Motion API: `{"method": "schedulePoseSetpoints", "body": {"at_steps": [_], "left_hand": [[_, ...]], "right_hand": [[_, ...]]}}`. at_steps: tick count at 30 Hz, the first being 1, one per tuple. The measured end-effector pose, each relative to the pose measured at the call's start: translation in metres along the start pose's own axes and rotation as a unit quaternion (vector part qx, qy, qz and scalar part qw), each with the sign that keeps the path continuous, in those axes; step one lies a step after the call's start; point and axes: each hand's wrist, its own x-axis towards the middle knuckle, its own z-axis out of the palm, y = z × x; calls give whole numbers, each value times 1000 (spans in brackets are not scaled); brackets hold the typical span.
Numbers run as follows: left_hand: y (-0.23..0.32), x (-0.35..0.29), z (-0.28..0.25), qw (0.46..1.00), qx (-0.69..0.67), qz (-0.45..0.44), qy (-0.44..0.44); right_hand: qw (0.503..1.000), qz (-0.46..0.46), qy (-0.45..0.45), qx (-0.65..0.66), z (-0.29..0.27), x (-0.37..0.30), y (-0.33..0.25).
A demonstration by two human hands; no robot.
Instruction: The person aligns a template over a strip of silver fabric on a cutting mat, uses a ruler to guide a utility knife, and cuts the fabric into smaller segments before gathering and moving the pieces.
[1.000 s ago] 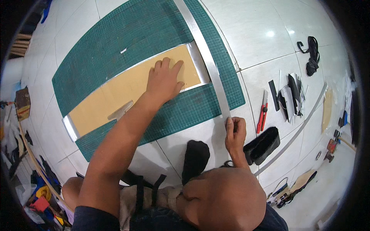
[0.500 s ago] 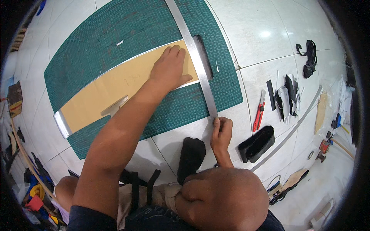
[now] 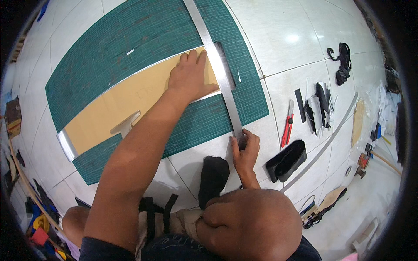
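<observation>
- Tan board (image 3: pixel 130 89) backed by silver sheet (image 3: pixel 67 146), flat on green mat (image 3: pixel 98 58), directly beneath fingers of left hand (image 3: pixel 188 77) and running well out to their left.
- Left fingers: spread, gripping nothing, pressed onto board near its right end.
- Right hand (image 3: pixel 247 152): fingers and thumb closed around near end of metal straightedge (image 3: pixel 210 50).
- Done, judging by layout: board placed on sheet, straightedge laid crosswise over board's right end, just right of left fingertips.
- Not done, as far as visible: no blade in either hand, no cut line made out along straightedge; could be hidden under metal.
- Dark strip (image 3: pixel 225 65) just past straightedge, right of left fingers: sheet or shadow, cannot tell.
- Red knife (image 3: pixel 288 126): on floor (image 3: pixel 287 61), right of right fingers, well apart.
- Offcuts (image 3: pixel 321 108): piled farther right, beyond knife.
- Black fuzzy block (image 3: pixel 285 161): near right fingers, to their right.
- Pale tool (image 3: pixel 126 124): on board's near edge, left of both hands' fingers, partly hidden by left forearm.
</observation>
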Motion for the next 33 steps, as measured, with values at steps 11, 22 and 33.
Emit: {"method": "schedulePoseSetpoints", "body": {"at_steps": [11,22,33], "left_hand": [[12,11,-2,999,20,-30,-7],[16,13,-4,999,21,-42,-13],[14,13,-6,999,19,-41,-14]], "right_hand": [[1000,-2,9,-17,2,-2,0],[999,-35,32,-8,4,-2,2],[999,-38,27,-5,1,-1,-1]]}}
